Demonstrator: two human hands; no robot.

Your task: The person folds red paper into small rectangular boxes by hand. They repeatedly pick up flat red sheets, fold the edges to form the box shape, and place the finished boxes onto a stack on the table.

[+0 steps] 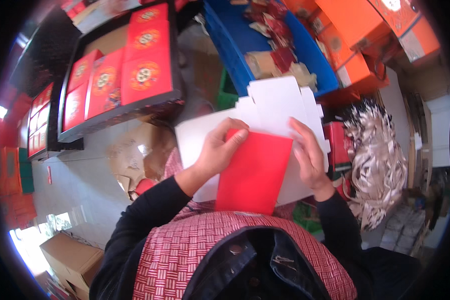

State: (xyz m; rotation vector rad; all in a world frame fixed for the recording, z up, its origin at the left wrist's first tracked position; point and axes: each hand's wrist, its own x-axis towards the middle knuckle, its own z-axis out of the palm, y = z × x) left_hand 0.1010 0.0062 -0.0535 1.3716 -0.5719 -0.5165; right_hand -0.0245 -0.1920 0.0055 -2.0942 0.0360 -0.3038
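Note:
A plain red flat carton (255, 172) lies over my lap, its lower end against the red-and-white patterned apron (185, 245). My left hand (220, 150) grips its upper left corner, thumb and fingers closed there. Beside the carton's right edge, my right hand (309, 157) has its fingers stretched and apart; whether a fingertip touches the edge is hard to tell. Beneath both hands spread white die-cut cardboard blanks (272, 100) with stepped, tabbed edges. What lies under the red carton is hidden.
Red printed boxes (147, 77) fill a black tray (127, 110) at upper left. A blue crate (230, 40) holds red and beige packets. Orange boxes (352, 30) stand at upper right, above a bundle of pale ribbons (377, 165). A brown paper bag (137, 150) and carton (72, 260) are left.

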